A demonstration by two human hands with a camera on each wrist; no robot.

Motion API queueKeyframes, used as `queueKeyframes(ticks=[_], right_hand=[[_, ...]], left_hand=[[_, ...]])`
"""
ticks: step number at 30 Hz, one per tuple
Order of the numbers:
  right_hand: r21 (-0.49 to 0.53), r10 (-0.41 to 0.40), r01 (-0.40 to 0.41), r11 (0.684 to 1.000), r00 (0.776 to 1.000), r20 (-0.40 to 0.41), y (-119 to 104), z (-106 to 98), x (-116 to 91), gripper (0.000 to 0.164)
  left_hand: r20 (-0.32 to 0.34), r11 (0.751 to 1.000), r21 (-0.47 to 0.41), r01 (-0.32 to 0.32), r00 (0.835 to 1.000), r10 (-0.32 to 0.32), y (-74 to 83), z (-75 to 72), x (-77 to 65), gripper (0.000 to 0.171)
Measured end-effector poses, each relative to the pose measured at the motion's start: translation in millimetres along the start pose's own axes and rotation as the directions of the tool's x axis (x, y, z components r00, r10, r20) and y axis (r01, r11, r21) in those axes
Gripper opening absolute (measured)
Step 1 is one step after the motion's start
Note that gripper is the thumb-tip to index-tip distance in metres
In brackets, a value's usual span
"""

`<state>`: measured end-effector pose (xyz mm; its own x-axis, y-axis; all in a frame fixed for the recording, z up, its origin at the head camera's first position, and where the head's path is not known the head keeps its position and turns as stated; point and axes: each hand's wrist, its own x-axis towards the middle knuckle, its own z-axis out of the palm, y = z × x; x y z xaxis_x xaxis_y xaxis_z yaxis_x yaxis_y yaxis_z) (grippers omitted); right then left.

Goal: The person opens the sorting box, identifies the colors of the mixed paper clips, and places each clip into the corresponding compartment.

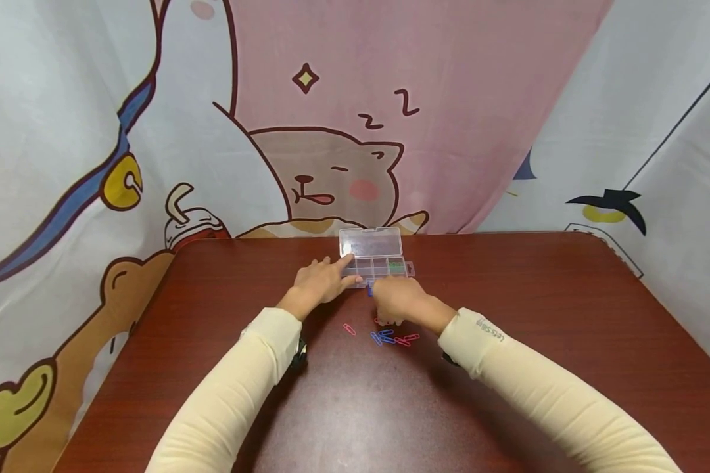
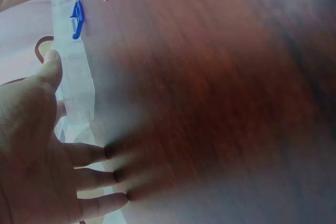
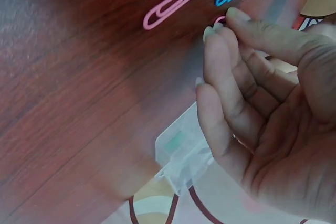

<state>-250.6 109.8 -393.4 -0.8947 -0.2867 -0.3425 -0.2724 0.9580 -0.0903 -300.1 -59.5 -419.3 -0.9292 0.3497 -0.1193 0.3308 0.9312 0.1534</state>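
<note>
A clear plastic compartment box [image 1: 371, 244] stands at the table's far edge with its lid raised. Green paper clips [image 1: 396, 267] lie in its back right compartment. My left hand [image 1: 322, 279] rests at the box's left side, fingers spread, with the thumb along the front wall. In front of the box my right hand [image 1: 399, 299] is low over the table. Its thumb and fingertips pinch a pink paper clip [image 3: 219, 19], mostly hidden by the fingers. A small blue piece [image 2: 77, 19] sits at the box's front latch.
Several blue paper clips [image 1: 383, 337] and pink paper clips [image 1: 402, 341] lie loose on the brown table [image 1: 343, 407] just in front of the right hand. Another pink clip [image 1: 349, 329] lies apart to the left. A printed curtain [image 1: 479, 98] hangs behind the table.
</note>
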Motion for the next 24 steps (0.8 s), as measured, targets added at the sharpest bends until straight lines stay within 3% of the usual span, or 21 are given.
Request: queueKeyframes(ticks=[9,17,24], right_hand=[[-0.145,-0.032,0.023,0.989,0.998,-0.061,-8.2,1.0,-4.7,0.016],[-0.146,-0.003,-0.007,0.989,0.997,-0.071,-8.8,1.5,-4.0,0.006],[-0.115,0.024,-0.034,0.993,0.996,-0.088,-8.2,2.1,-3.0,0.008]], left_hand=[[0.011,1.0,-0.01,0.007,1.0,-0.007,1.0,-0.8,-0.8,0.065],[0.01,1.0,-0.009,0.008,1.0,-0.008,0.6,-0.5,-0.6,0.065],[0.009,1.0,-0.007,0.015,1.0,-0.015,0.6,-0.4,-0.6,0.065]])
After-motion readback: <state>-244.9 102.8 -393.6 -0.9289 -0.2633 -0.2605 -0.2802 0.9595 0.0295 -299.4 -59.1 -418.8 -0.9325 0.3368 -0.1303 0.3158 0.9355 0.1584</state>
